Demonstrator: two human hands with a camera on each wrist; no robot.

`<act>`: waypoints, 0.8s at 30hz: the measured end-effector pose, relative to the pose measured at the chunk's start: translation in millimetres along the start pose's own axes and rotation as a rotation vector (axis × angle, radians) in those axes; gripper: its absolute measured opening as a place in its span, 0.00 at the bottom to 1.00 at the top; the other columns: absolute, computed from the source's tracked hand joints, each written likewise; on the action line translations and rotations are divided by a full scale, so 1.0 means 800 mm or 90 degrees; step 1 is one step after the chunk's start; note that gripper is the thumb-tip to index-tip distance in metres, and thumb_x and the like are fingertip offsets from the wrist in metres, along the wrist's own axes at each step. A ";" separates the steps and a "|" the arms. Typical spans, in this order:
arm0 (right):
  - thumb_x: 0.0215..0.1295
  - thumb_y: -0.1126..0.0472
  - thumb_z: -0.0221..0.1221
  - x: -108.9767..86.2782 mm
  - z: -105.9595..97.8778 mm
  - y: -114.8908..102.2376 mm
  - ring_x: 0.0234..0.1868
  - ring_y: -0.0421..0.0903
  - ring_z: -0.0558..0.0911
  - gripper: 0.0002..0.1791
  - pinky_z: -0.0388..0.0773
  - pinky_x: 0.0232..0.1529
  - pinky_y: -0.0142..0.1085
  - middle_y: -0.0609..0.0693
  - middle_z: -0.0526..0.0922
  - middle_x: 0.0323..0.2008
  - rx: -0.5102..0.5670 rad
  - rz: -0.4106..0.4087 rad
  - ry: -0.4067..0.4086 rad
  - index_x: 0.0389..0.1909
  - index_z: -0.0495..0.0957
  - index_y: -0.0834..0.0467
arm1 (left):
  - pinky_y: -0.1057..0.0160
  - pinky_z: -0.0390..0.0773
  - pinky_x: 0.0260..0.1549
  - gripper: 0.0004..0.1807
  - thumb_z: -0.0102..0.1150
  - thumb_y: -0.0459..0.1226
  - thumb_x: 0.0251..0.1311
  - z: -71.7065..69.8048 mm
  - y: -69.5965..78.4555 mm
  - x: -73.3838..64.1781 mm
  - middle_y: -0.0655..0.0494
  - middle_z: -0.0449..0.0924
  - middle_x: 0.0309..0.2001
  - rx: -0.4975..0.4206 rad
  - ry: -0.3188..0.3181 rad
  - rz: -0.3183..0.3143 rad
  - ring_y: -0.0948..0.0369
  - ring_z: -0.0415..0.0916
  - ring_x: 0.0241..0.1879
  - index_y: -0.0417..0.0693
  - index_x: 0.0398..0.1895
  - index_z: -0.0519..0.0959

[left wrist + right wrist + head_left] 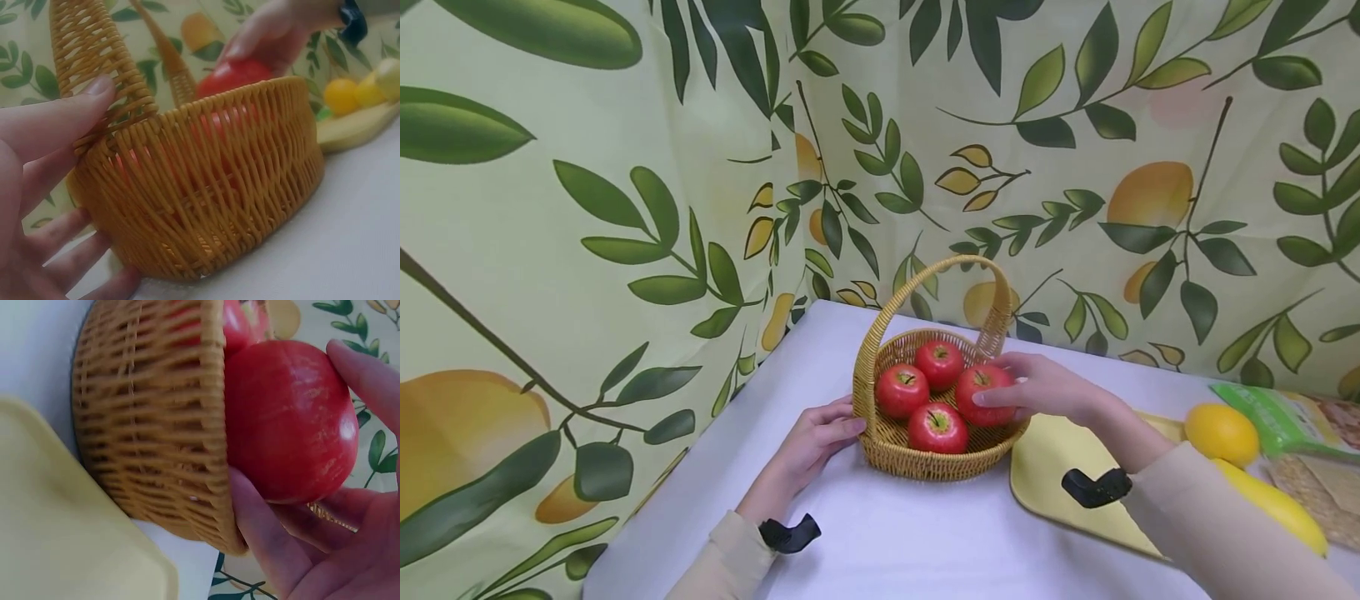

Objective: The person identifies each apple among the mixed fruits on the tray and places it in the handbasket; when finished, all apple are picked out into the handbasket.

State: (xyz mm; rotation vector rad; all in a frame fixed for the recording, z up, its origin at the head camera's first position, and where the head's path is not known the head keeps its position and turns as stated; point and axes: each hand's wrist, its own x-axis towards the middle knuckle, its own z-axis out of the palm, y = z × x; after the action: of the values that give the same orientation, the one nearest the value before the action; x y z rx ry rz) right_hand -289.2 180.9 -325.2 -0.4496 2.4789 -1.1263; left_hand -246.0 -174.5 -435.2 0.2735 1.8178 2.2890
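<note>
A wicker basket (940, 467) with a tall arched handle holds several red apples (937, 428). My left hand (816, 442) holds the basket at its left side; in the left wrist view the thumb (94, 94) lies on the handle's base and the fingertips touch the woven wall. With thumb and fingers spread round it, my right hand (1048, 385) grips the rightmost apple (290, 422) at the basket's right rim. In the right wrist view this apple's lower part is hidden behind the rim.
Right of the basket lies a yellow tray (1060, 467), partly under my right forearm. Beyond it are an orange round fruit (1221, 435), a long yellow fruit (1273, 504) and a green package (1270, 408). A leaf-patterned cloth (865, 125) hangs behind the white table.
</note>
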 end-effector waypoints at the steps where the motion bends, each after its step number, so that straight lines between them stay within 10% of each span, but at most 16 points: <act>1: 0.61 0.44 0.71 0.002 -0.002 -0.001 0.49 0.52 0.83 0.43 0.86 0.45 0.44 0.58 0.77 0.58 -0.006 0.001 -0.007 0.70 0.67 0.61 | 0.54 0.76 0.61 0.06 0.67 0.32 0.62 0.000 0.000 0.000 0.44 0.65 0.74 0.000 0.001 0.001 0.47 0.56 0.76 0.44 0.40 0.89; 24: 0.61 0.51 0.73 0.034 -0.022 -0.010 0.60 0.57 0.76 0.41 0.87 0.45 0.48 0.58 0.73 0.62 -0.006 0.031 -0.149 0.71 0.67 0.60 | 0.54 0.77 0.61 0.05 0.68 0.32 0.62 -0.001 0.000 0.000 0.44 0.65 0.74 0.001 -0.003 0.004 0.46 0.56 0.76 0.44 0.40 0.89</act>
State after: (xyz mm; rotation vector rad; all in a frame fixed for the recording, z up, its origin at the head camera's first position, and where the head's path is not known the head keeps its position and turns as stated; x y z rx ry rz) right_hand -319.9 175.8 -314.1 -0.4909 2.2806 -0.9831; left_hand -245.9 -175.0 -435.5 0.2839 1.8189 2.2891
